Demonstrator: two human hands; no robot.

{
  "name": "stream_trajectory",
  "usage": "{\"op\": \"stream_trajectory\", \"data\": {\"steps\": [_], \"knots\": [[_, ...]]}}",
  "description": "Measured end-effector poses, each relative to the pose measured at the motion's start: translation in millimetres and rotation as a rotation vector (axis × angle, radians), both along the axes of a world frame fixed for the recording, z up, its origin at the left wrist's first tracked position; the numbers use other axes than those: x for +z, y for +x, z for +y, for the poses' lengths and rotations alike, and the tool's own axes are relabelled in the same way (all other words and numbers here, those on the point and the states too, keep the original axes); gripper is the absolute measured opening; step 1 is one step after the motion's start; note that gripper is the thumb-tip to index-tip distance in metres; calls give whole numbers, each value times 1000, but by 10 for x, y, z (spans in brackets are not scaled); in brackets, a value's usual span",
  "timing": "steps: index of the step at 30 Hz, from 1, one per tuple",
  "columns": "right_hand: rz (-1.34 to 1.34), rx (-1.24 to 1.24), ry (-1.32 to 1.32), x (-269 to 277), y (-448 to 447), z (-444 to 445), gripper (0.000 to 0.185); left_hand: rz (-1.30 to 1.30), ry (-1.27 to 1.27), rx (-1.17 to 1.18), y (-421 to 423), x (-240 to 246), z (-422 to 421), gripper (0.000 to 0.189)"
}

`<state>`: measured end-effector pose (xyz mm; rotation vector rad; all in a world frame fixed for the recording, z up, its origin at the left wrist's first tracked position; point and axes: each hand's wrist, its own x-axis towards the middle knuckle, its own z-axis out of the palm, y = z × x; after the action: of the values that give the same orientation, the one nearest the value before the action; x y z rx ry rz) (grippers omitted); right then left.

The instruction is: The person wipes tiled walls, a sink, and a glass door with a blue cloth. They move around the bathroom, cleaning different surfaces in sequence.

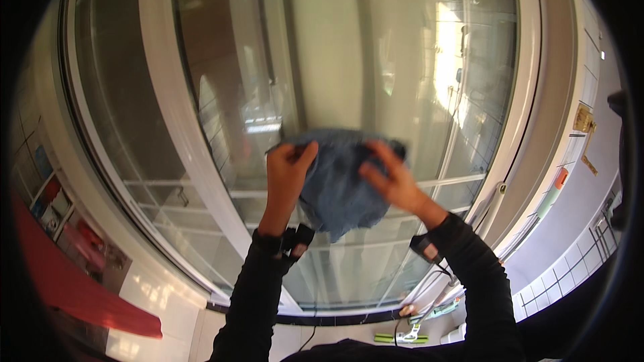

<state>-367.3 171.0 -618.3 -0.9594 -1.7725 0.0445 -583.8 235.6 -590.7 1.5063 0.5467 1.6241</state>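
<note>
A crumpled blue-grey cloth (344, 188) hangs in front of the glass pane of a sliding door (329, 60), its lower edge ragged. My left hand (291, 176) pinches the cloth's upper left corner between thumb and fingers. At the upper right part of the cloth is my right hand (395, 181), with fingers bent and somewhat apart. Blur there hides whether those fingers grip the fabric. Dark straps with small devices circle both wrists, over black sleeves.
White door frames (173, 110) rise on the left and right. A mop with a green head (401, 338) stands on the floor at lower right. Red fabric (80, 281) hangs at lower left, near a shelf of goods. A cable (309, 337) trails over the floor.
</note>
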Motion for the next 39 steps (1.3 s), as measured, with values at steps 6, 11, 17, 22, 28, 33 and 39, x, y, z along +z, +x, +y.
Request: {"op": "stream_trajectory", "data": {"steps": [6,11,17,22,28,33,39], "knots": [[-141,191,105,233,-235,-78,40,-414,-422,-369,38,122,-80,9],[-344,212,-8,12,-461,16,56,-778,-470,-585,64,101,53,6],[-11,394,119,-242,-795,156,70,-433,50,-3,283,12,-15,34],[120,381,46,-295,-941,158,65,-681,-32,8,410,155,-7,15],[173,391,-30,-267,-974,161,66,-967,-296,-160,437,317,50,20],[224,440,-1,-342,-975,196,68,-812,-45,86,581,355,2,21],[147,398,-4,-331,-923,240,64,-576,42,163,504,423,14,21]]}}
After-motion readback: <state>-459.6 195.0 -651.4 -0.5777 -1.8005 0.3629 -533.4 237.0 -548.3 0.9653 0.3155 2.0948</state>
